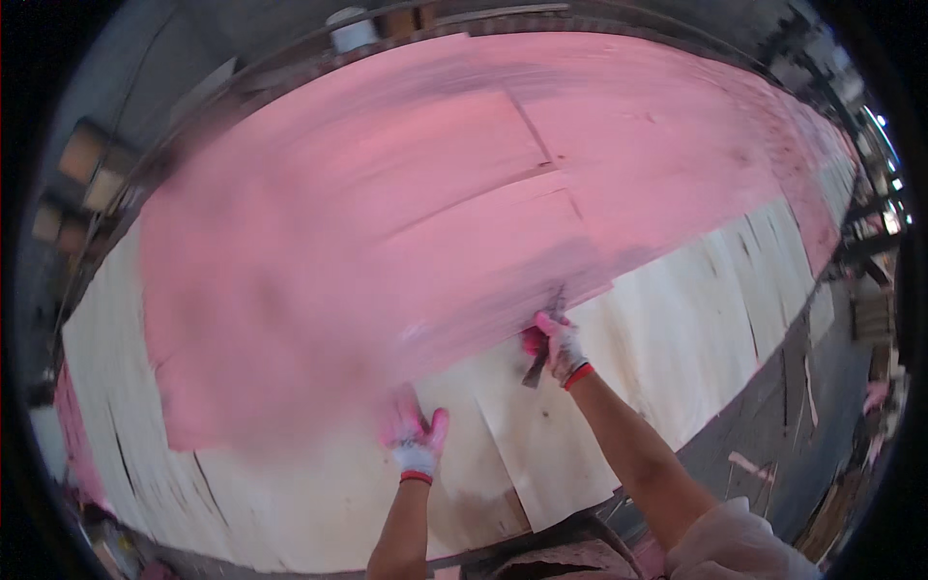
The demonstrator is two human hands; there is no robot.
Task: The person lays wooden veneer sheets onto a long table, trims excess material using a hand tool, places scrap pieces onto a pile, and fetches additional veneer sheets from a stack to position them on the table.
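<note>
Left hand [416, 437]: gloved, white with pink-stained fingers and a red cuff, and it's flat down on the sheet, fingers spread, gripping nothing.
Right hand [555, 346]: gloved the same way, fist closed around a dark tool [541, 350], up at the lower edge of the pink.
Tool: slim and dark, its lower end poking out below the fist, its upper end against the wood; blurred, so its kind is hard to tell.
Wood sheets [667, 338]: pale thin panels laid edge to edge, filling the middle of the view, bare along the near and right sides.
Pink coating [387, 213]: covers the far and middle stretch of the sheets; the edge runs right past the right hand.
Boxes [92, 174]: brown cardboard, stacked far left beyond the sheets.
Bucket [350, 31]: white, round, at the top edge.
Scraps [749, 466]: pale strips on the dark floor, lower right.
</note>
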